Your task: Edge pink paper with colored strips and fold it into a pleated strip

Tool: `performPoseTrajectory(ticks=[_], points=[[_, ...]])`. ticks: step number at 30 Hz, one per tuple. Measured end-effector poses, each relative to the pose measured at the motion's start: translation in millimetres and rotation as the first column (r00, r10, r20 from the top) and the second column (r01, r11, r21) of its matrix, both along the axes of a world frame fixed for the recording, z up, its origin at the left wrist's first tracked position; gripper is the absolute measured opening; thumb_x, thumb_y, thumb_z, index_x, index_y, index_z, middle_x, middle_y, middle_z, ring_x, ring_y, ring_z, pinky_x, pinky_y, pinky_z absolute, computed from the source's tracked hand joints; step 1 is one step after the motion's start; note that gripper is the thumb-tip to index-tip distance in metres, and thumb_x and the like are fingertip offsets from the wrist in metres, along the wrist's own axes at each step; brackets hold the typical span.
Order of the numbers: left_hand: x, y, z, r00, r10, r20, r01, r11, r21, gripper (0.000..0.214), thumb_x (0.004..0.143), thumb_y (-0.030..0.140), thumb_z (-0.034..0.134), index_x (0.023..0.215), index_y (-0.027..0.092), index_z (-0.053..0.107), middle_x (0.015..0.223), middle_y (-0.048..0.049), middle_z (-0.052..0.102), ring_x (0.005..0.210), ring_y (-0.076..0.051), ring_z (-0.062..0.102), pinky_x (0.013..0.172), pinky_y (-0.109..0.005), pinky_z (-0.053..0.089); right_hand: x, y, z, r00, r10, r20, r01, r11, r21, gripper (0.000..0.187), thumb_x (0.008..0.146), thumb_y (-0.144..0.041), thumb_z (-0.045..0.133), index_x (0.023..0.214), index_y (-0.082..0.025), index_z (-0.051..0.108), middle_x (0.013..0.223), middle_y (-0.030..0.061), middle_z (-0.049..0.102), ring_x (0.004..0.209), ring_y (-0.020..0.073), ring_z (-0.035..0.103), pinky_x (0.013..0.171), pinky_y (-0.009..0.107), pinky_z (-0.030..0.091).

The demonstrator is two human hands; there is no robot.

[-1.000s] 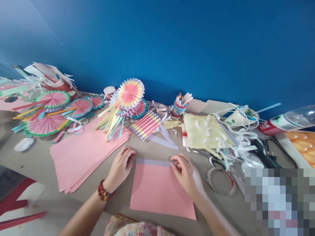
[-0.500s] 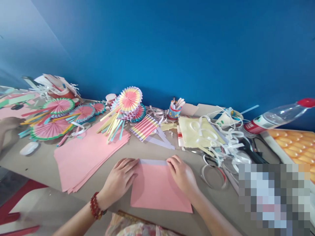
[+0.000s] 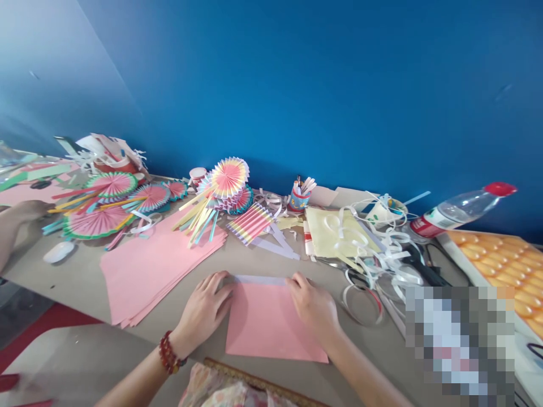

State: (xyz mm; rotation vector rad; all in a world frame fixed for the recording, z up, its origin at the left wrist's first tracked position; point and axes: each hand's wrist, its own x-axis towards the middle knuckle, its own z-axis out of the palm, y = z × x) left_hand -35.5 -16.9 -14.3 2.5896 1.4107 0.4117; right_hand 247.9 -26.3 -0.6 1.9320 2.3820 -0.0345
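Observation:
A pink sheet of paper (image 3: 271,322) lies flat on the table in front of me, a pale lavender strip (image 3: 261,280) running along its far edge. At its far left corner my left hand (image 3: 206,311), with a red bead bracelet on the wrist, has its fingers curled and closed on the edge. My right hand (image 3: 314,310) is closed in the same way on the far right corner. The fingertips partly hide both corners. To the left lies a stack of pink sheets (image 3: 148,265). A pleated striped paper piece (image 3: 251,223) rests beyond the sheet.
Folded paper rosettes (image 3: 231,178) with paper strips stand at the back. On the right are yellow paper (image 3: 335,232), curled white strips (image 3: 394,243), scissors (image 3: 358,278) and a tilted plastic bottle (image 3: 460,212). Another person's hand (image 3: 31,212) is at far left, near a white mouse (image 3: 59,252).
The view has shifted slightly, so the background sits a little differently. My fingers have curled more at the sheet's far corners; the sheet stays in about the same place.

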Motion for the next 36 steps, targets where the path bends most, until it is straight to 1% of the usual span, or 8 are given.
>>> performPoseTrajectory(ticks=[5, 8, 12, 18, 22, 26, 30, 36], points=[[1, 0, 3.5, 1.000, -0.005, 0.031, 0.005, 1.000, 0.002, 0.026, 0.096, 0.022, 0.045, 0.118, 0.022, 0.060, 0.129, -0.0111, 0.052, 0.115, -0.028, 0.054, 0.094, -0.044, 0.049, 14, -1, 22.1, 0.999, -0.019, 0.039, 0.022, 0.997, -0.081, 0.025, 0.094, -0.012, 0.045, 0.105, -0.026, 0.063, 0.101, 0.0022, 0.064, 0.074, 0.0130, 0.062, 0.051, 0.025, 0.027], [6, 2, 6.3, 0.997, -0.048, 0.062, 0.047, 0.999, 0.019, 0.030, 0.098, 0.024, 0.044, 0.124, 0.022, 0.057, 0.131, -0.0105, 0.054, 0.119, -0.027, 0.052, 0.097, -0.043, 0.048, 20, -1, 30.1, 0.999, -0.050, 0.021, 0.051, 0.994, -0.092, 0.031, 0.094, -0.013, 0.045, 0.116, -0.028, 0.062, 0.102, 0.0033, 0.063, 0.079, 0.0139, 0.063, 0.053, 0.024, 0.031], [14, 5, 7.1, 0.985, -0.168, 0.041, 0.166, 0.985, 0.046, 0.036, 0.097, 0.029, 0.047, 0.132, 0.021, 0.052, 0.133, -0.0097, 0.057, 0.124, -0.027, 0.049, 0.102, -0.045, 0.044, 17, -2, 19.3, 0.999, 0.019, -0.050, -0.024, 0.995, -0.099, 0.040, 0.093, -0.010, 0.045, 0.126, -0.029, 0.059, 0.106, 0.0053, 0.064, 0.087, 0.0170, 0.063, 0.057, 0.024, 0.038], [13, 6, 6.0, 0.980, -0.199, 0.018, 0.198, 0.980, 0.029, 0.027, 0.096, 0.024, 0.047, 0.120, 0.020, 0.061, 0.134, -0.0077, 0.057, 0.121, -0.025, 0.053, 0.103, -0.043, 0.044, 23, -1, 1.2, 0.975, 0.043, -0.220, -0.061, 0.995, -0.077, 0.042, 0.089, -0.007, 0.045, 0.122, -0.026, 0.063, 0.107, 0.0052, 0.066, 0.095, 0.0190, 0.064, 0.066, 0.025, 0.043], [13, 7, 4.6, 0.980, -0.197, 0.031, 0.196, 0.980, 0.030, 0.028, 0.095, 0.025, 0.049, 0.120, 0.019, 0.060, 0.133, -0.0088, 0.057, 0.121, -0.026, 0.052, 0.103, -0.044, 0.044, 32, 20, 7.0, 0.952, 0.035, -0.305, -0.039, 0.999, -0.006, 0.030, 0.093, -0.014, 0.045, 0.107, -0.025, 0.068, 0.099, 0.0026, 0.066, 0.085, 0.0154, 0.063, 0.071, 0.025, 0.043], [16, 7, 3.5, 0.981, -0.193, 0.037, 0.192, 0.981, 0.023, 0.033, 0.094, 0.025, 0.051, 0.126, 0.019, 0.057, 0.133, -0.0093, 0.057, 0.120, -0.026, 0.052, 0.103, -0.044, 0.045, 31, 57, 9.8, 0.961, 0.008, -0.277, 0.019, 0.995, 0.096, 0.024, 0.094, -0.018, 0.047, 0.108, -0.020, 0.066, 0.104, 0.0064, 0.065, 0.101, 0.0203, 0.058, 0.087, 0.029, 0.041], [17, 6, 4.2, 0.982, -0.184, 0.034, 0.183, 0.982, 0.035, 0.038, 0.094, 0.025, 0.052, 0.132, 0.020, 0.053, 0.135, -0.0091, 0.056, 0.121, -0.026, 0.052, 0.103, -0.043, 0.045, 21, 84, 7.4, 0.968, 0.003, -0.251, 0.025, 0.993, 0.111, 0.020, 0.091, -0.018, 0.054, 0.107, -0.017, 0.065, 0.107, 0.0095, 0.064, 0.103, 0.0232, 0.056, 0.088, 0.031, 0.041], [15, 5, 0.7, 0.982, -0.182, 0.055, 0.180, 0.983, 0.034, 0.037, 0.094, 0.025, 0.051, 0.131, 0.021, 0.054, 0.140, -0.0104, 0.052, 0.128, -0.026, 0.048, 0.107, -0.044, 0.043, 3, 100, 7.8, 0.972, 0.064, -0.225, -0.041, 0.994, 0.106, 0.019, 0.091, -0.021, 0.055, 0.107, -0.021, 0.065, 0.111, 0.0079, 0.063, 0.106, 0.0225, 0.055, 0.088, 0.031, 0.041]])
